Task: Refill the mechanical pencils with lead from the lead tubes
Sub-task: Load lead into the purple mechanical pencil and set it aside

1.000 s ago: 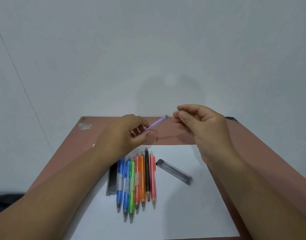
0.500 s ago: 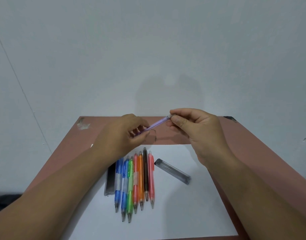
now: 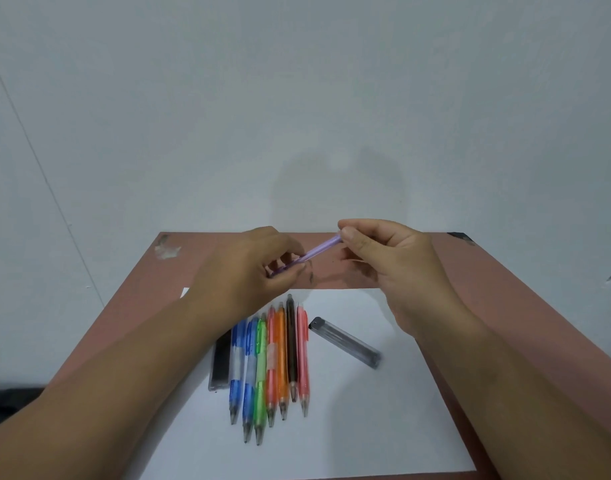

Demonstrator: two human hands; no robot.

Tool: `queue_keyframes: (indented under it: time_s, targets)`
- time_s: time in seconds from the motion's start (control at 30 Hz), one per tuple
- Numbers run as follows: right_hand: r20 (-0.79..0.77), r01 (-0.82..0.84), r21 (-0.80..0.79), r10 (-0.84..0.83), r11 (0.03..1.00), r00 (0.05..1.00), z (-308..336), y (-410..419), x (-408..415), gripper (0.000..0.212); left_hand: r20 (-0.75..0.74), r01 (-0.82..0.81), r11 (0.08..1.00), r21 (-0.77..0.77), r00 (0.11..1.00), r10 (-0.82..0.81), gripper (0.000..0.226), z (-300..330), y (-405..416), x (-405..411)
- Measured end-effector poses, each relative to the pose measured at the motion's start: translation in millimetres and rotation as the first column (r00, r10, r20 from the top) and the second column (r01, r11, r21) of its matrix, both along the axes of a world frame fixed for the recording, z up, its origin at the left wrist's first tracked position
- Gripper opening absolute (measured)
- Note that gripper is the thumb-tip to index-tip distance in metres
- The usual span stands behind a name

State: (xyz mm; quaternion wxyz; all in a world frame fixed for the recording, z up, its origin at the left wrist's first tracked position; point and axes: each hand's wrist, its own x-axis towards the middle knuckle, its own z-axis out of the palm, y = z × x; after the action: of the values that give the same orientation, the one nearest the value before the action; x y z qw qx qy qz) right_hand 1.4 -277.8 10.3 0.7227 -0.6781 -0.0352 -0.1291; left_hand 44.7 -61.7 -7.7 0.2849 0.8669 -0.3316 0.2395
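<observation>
Nearest, low in the frame, a white sheet of paper (image 3: pixel 349 427) lies on the reddish table (image 3: pixel 504 306). On it, left of centre, seven pencils (image 3: pixel 272 362) lie side by side with tips toward the viewer, a dark lead tube (image 3: pixel 221 365) touching their left side. A second, clear lead tube (image 3: pixel 345 342) lies slantwise just right of them. Farther up, mid-frame above the table, the left hand (image 3: pixel 248 271) grips the lower part of a purple pencil (image 3: pixel 317 252), which tilts up to the right. The right hand (image 3: pixel 387 258) pinches its top end between thumb and forefinger. Whether a cap or a lead sits there cannot be told. This looks like opening or closing the pencil's top. Next, likely, comes a steady pull or push along the barrel, without bending it.
</observation>
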Motion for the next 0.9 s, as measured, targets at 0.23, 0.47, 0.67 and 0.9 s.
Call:
queue_keyframes:
  time_s: [0.23, 0.47, 0.67, 0.9]
  targets:
    - [-0.119, -0.158, 0.421, 0.227, 0.893, 0.967, -5.7, 10.9, 5.5, 0.022, 0.01, 0.072, 0.997, -0.001, 0.997, -0.072, 0.028, -1.4, -14.4, -5.3]
    - [-0.079, -0.04, 0.727, 0.142, 0.686, 0.987, 1.7, 0.7, 9.8, 0.033, -0.176, 0.095, 0.97, -0.224, 0.975, -0.136, 0.05, -7.3, -10.7, -5.0]
    - [-0.027, -0.075, 0.826, 0.172, 0.558, 0.985, 5.3, -15.3, 9.3, 0.05, -0.23, 0.066, 0.98, -0.189, 0.967, -0.11, 0.059, -9.8, -5.6, -4.3]
    - [0.08, -0.147, 0.844, 0.15, 0.516, 0.985, 5.6, -17.2, 4.9, 0.034, -0.192, 0.103, 0.99, -0.094, 0.974, -0.119, 0.055, -9.4, -6.4, -4.5]
